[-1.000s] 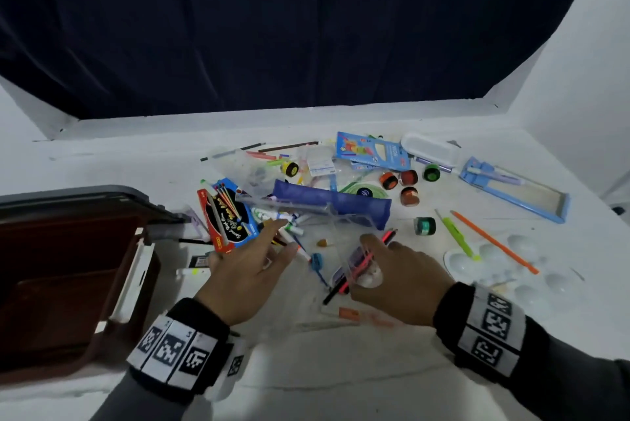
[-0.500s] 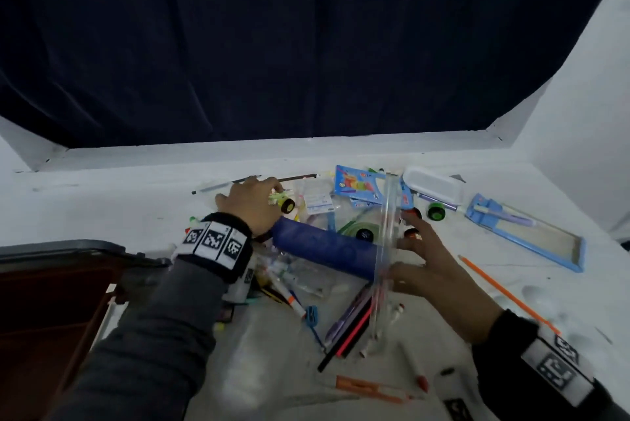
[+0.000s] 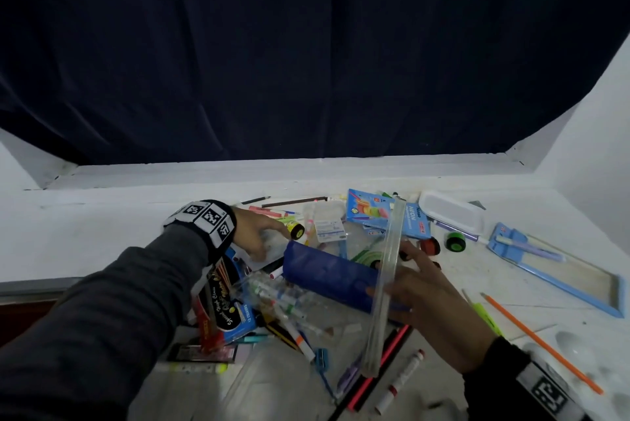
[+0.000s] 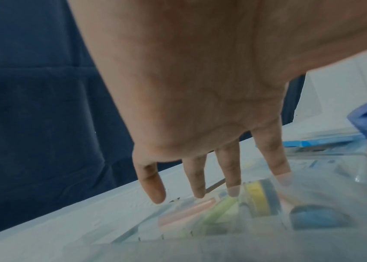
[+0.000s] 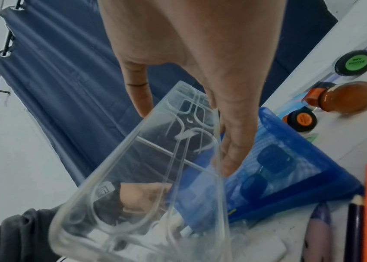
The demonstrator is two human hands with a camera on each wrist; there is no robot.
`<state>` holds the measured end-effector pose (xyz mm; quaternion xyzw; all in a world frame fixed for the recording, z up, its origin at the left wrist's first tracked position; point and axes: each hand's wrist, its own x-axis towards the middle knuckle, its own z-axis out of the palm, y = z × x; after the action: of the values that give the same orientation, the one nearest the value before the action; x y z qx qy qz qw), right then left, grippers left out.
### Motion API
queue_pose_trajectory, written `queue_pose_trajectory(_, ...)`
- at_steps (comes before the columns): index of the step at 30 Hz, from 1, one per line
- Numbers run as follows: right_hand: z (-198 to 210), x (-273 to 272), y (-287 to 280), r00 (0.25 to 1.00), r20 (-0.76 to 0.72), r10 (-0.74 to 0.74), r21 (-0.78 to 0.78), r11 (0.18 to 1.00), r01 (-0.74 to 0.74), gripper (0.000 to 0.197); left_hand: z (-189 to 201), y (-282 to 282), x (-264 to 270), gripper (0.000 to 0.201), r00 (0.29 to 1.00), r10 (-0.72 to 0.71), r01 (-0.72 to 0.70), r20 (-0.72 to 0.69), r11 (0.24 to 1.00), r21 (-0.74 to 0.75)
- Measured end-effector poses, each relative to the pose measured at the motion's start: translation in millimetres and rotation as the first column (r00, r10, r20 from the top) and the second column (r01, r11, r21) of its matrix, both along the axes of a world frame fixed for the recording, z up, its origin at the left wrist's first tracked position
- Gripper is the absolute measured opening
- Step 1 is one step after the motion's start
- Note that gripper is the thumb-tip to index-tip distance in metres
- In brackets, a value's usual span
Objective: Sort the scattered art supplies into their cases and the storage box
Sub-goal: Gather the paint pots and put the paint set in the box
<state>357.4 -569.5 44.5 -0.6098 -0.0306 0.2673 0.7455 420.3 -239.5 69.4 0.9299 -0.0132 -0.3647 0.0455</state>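
Your right hand (image 3: 433, 304) has its grip pinched on the clear plastic case (image 3: 388, 267), stood on edge with its long axis running lower centre to upper centre, while your flat-fingered left hand (image 3: 254, 236) lies left of the dark blue rectangular pouch (image 3: 324, 270).

Left hand (image 3: 254, 236): arm stretched toward the far edge of the desk (image 3: 102, 233), palm down, fingers (image 4: 229, 170) straight and spread. Right hand (image 3: 433, 304): nearer, pinching clear case (image 3: 385, 284) between thumb and fingers.
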Motion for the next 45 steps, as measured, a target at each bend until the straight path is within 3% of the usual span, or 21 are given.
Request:
queue_pose_trajectory(7,3,1,3,0.997,-0.010,-0.078,0.012,0.997,0.078,0.040,0,-4,-3,0.089,0.997,-0.075,0.073,0.027,0.996,0.042)
queue_pose_trajectory(12,8,-5,3,0.986,-0.021,-0.166,0.032,0.986,0.166,0.032,-3,-5,-6,0.075,0.960,-0.112,0.104,0.255,0.994,0.045)
queue_pose_trajectory(15,15,-9,-2,0.984,0.016,-0.179,0.054,0.983,0.177,0.029,5,-3,-8,0.082,0.900,-0.024,0.014,0.436,1.000,0.025)
queue_pose_trajectory(19,27,-12,-12,0.983,0.034,-0.181,0.090,0.980,0.177,0.034,37,-14,-21,0.081,0.706,0.217,-0.040,0.675,0.963,-0.267)
queue_pose_trajectory(22,45,-21,-21,0.992,0.058,-0.116,0.134,0.985,0.107,0.037,67,-40,-49,0.080,0.472,0.386,0.028,0.792,0.892,-0.451)
queue_pose_trajectory(25,60,-30,-34,0.993,0.077,-0.085,0.253,0.966,0.063,0.033,93,-72,-87,0.074,0.272,0.544,0.189,0.794,0.779,-0.599)
queue_pose_trajectory(28,63,-34,-51,1.000,-0.021,-0.011,0.363,0.931,0.018,0.035,104,-105,-126,0.074,0.181,0.621,0.282,0.763,0.710,-0.645)
queue_pose_trajectory(33,60,-40,-79,0.968,-0.126,0.219,0.361,0.918,-0.161,0.053,88,-157,-193,0.080,0.170,0.632,0.307,0.756,0.695,-0.650)
queue_pose_trajectory(39,48,-66,-105,0.890,-0.142,0.433,0.331,0.868,-0.369,0.063,55,-212,-263,0.087,0.269,0.462,0.272,0.845,0.805,-0.527)
queue_pose_trajectory(45,21,-94,-108,0.840,-0.230,0.491,0.250,0.864,-0.436,0.040,12,-262,-286,0.088,0.379,0.282,0.200,0.881,0.905,-0.376)
